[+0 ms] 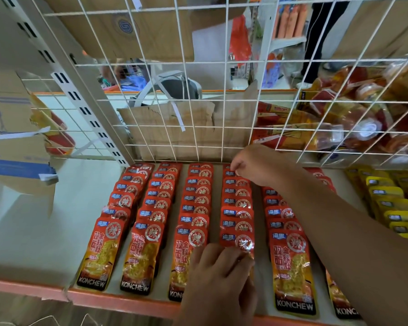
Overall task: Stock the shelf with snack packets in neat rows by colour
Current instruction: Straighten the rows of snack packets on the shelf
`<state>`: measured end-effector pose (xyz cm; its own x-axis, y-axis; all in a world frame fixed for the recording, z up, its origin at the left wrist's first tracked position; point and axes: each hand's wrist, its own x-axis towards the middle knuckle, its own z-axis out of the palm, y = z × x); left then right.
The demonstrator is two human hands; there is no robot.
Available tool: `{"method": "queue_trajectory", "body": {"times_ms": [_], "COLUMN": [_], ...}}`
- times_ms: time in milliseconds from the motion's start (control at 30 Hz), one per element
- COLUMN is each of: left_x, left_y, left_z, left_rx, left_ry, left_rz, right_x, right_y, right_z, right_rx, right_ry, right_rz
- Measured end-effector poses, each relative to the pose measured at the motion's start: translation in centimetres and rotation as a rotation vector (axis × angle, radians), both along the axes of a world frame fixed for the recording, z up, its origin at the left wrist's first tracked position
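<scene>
Backing the shelf (45,231) of red packets (156,208) stands mesh (224,99).

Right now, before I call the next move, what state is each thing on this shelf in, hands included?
red packets, lying flat in overlapping rows, front to back.
fourth red row, held at both ends by the hands.
left hand, fingers curled on that row's front packet.
right hand, pinching its rearmost packet.
yellow packets, overlapped in rows on the right.
cardboard box, torn open, at the back.
</scene>
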<state>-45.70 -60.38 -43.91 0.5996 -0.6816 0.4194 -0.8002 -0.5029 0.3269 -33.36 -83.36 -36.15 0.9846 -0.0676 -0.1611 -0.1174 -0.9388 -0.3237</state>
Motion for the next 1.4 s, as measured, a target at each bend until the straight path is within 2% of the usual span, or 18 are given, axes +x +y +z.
{"method": "queue_trajectory", "body": {"times_ms": [133,700,1167,1400], "left_x": [-0.1,-0.3,-0.5,-0.4], "left_y": [0.0,0.1,0.2,0.1], "left_z": [0.2,0.1,0.6,0.7], "left_rx": [0.002,-0.015,0.023,0.002], "left_ry": [0.012,0.002,0.041,0.03], "left_rz": [0.0,0.005,0.005,0.002], "right_x": [0.1,-1.6,-1.8,-3.2], "right_y": [0.4,0.3,1.1,0.5], "right_z": [0.2,0.6,1.6,0.4], "right_rx": [0.007,0.055,0.016,0.076], "right_ry": [0.068,-0.005,0.192,-0.006], "right_rz": [0.001,-0.006,0.036,0.009]}}
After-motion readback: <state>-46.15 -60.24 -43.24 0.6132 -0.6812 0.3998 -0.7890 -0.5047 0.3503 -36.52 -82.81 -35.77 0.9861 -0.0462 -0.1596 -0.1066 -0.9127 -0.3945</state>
